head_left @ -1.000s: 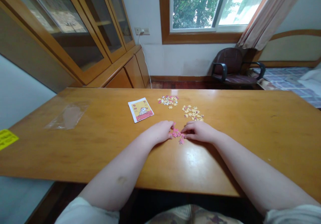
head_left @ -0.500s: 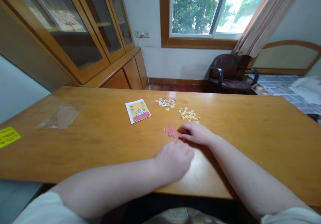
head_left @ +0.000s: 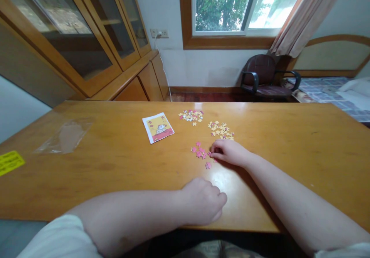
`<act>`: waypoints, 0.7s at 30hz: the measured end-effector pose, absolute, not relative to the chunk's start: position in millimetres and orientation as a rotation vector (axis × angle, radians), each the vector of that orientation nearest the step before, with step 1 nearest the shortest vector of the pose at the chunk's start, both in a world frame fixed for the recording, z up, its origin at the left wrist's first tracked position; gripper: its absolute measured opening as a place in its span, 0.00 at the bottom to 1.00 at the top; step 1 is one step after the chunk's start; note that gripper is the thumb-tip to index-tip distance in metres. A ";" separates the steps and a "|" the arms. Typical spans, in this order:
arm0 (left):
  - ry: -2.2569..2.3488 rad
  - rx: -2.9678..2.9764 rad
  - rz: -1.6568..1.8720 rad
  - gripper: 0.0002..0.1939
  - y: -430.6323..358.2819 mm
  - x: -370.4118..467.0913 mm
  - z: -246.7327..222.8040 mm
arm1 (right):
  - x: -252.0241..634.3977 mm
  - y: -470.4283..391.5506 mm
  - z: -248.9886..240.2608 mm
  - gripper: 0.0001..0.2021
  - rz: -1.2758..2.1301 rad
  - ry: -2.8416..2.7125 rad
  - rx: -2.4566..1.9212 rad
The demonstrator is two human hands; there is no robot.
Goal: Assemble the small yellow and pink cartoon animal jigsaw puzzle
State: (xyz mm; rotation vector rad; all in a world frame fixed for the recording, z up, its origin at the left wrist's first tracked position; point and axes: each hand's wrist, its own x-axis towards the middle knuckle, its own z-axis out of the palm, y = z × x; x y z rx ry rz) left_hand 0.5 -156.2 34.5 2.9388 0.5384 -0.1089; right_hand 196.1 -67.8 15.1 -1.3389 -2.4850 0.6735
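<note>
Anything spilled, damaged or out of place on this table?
Nothing looks spilled or damaged. Slightly odd: one small pale-yellow jigsaw piece lies just outside the far multicoloured jigsaw pile, like a stray.

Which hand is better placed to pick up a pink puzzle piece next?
Probably the right hand: its fingertips are beside the pink pieces. The left hand is curled near the front of the table, farther away.

Glass-doored cabinet [head_left: 95, 23], wall socket [head_left: 164, 34] with white cord [head_left: 165, 70], window [head_left: 222, 7], pink curtain [head_left: 306, 19], dark armchair [head_left: 260, 71] beside a bed [head_left: 320, 90].
</note>
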 end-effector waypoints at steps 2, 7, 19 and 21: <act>0.603 2.923 -0.208 0.09 -155.1 0.4 37.0 | 195.8 -68.3 14.8 0.08 0.680 -2.469 -1.344; 0.742 2.882 -0.256 0.09 -149.6 0.9 38.5 | 195.5 -68.2 14.4 0.08 0.685 -2.449 -1.343; 1.165 2.829 -0.149 0.20 -152.6 2.6 38.4 | 197.0 -64.8 10.6 0.08 0.725 -2.428 -1.311; 1.128 2.891 -0.065 0.19 -156.0 1.4 36.9 | 197.0 -64.9 11.4 0.07 0.730 -2.426 -1.294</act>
